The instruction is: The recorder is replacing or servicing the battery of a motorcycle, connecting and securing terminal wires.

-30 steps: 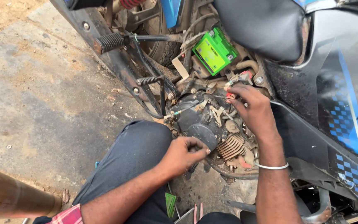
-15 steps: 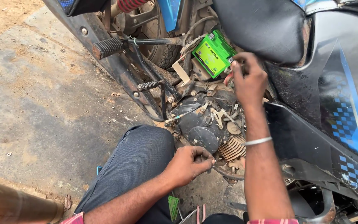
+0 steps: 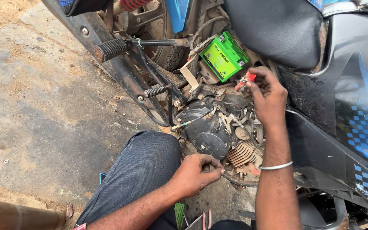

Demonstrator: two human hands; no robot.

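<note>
A single head-worn camera looks steeply down and a little forward from the person's own eye level, close to the work, at roughly arm's reach. The view faces the open side of a motorcycle, whose engine [image 3: 211, 127] sits just right of centre. The green battery [image 3: 224, 55] lies toward 12 o'clock, the black seat [image 3: 277, 30] toward 1 o'clock and the blue-and-black side panel [image 3: 354, 119] at 3 o'clock. Concrete ground [image 3: 43, 110] fills the 9 o'clock side. The wearer's bent knee [image 3: 150, 157] rises from 6 o'clock, with the left hand [image 3: 199, 172] beside it and the right hand [image 3: 267, 96] higher, toward 1 o'clock. No second view overlaps this one.
</note>
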